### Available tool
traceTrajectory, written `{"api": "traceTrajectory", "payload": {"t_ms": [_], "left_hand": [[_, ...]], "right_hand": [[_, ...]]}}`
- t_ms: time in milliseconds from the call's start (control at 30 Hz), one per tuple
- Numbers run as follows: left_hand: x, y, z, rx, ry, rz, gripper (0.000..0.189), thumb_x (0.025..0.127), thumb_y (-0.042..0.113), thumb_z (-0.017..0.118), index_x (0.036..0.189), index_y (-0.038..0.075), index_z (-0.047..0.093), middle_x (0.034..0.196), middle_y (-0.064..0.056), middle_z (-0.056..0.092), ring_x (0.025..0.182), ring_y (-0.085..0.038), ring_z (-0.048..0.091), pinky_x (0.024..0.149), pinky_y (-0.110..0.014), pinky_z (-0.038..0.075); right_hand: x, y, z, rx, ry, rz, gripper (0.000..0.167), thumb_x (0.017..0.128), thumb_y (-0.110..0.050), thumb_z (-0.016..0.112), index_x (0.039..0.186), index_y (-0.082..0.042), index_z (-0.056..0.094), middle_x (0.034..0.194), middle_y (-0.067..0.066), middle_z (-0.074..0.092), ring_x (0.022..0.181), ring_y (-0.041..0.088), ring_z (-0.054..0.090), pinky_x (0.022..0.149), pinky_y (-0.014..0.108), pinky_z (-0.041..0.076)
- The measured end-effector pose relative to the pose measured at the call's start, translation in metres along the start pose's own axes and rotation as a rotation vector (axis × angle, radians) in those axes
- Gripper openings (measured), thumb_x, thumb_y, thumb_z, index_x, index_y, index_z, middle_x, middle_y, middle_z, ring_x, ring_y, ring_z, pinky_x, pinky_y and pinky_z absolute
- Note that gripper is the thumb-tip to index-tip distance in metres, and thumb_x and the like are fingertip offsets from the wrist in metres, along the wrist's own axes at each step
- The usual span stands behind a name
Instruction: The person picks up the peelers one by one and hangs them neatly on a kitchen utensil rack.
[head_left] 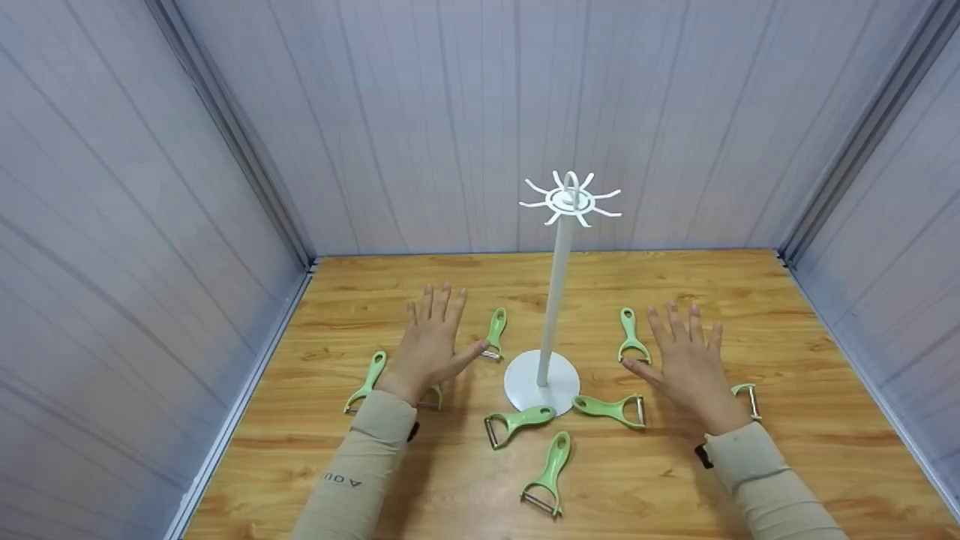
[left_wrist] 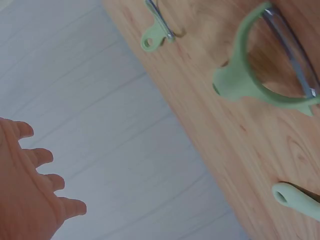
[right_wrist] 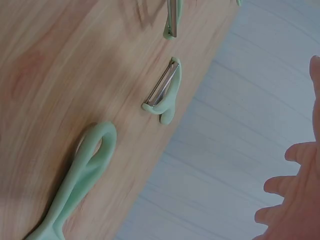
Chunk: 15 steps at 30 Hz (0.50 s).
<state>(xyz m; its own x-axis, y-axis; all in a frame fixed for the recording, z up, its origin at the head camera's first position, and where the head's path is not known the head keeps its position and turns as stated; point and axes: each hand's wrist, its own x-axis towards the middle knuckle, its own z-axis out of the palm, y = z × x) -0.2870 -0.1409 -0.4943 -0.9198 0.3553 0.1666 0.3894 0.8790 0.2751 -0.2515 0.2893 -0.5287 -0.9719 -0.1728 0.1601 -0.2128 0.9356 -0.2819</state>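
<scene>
Both hands hover over the wooden table with fingers spread and nothing held. My left hand [head_left: 431, 352] is left of a white stand, its thumb overlapping a green peeler [head_left: 496, 330] in the head view. Another peeler [head_left: 369, 382] lies left of that wrist, and one more is partly hidden under it. On the right side, my right hand [head_left: 688, 371] has its thumb near the blade end of a peeler [head_left: 630, 337]. A further peeler [head_left: 748, 401] shows partly beside the right wrist. In the left wrist view a peeler [left_wrist: 245, 80] appears close up.
The white stand [head_left: 555, 300] rises from a round base [head_left: 517, 382] and carries a ring of hooks [head_left: 570, 201] on top. Near the base lie peelers to the left [head_left: 521, 422], right [head_left: 611, 409] and front [head_left: 551, 469]. Pale panel walls [head_left: 450, 112] enclose the table.
</scene>
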Motion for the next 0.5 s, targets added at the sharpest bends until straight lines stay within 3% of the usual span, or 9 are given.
{"api": "traceTrajectory", "payload": {"t_ms": [267,500], "left_hand": [[0.013,0.017,-0.002,-0.096,0.016,0.045,0.098,0.105,0.067,0.057,0.174,0.009,0.021,0.181,-0.022,0.013,0.168,-0.048,0.003,0.133,-0.072,0.007],[0.027,0.036,-0.005,-0.256,0.001,0.106,0.097,0.105,0.065,0.060,0.174,0.008,0.022,0.182,-0.021,0.015,0.169,-0.045,0.008,0.135,-0.064,0.015]], "right_hand": [[-0.005,0.004,0.011,0.021,-0.011,-0.066,0.100,0.102,-0.065,0.066,0.173,-0.008,0.025,0.178,0.031,0.017,0.163,0.061,0.004,0.122,0.086,-0.001],[-0.009,0.005,0.020,-0.001,0.014,-0.129,0.098,0.098,-0.055,0.077,0.171,-0.007,0.033,0.174,0.031,0.028,0.161,0.060,0.018,0.123,0.085,0.010]]}}
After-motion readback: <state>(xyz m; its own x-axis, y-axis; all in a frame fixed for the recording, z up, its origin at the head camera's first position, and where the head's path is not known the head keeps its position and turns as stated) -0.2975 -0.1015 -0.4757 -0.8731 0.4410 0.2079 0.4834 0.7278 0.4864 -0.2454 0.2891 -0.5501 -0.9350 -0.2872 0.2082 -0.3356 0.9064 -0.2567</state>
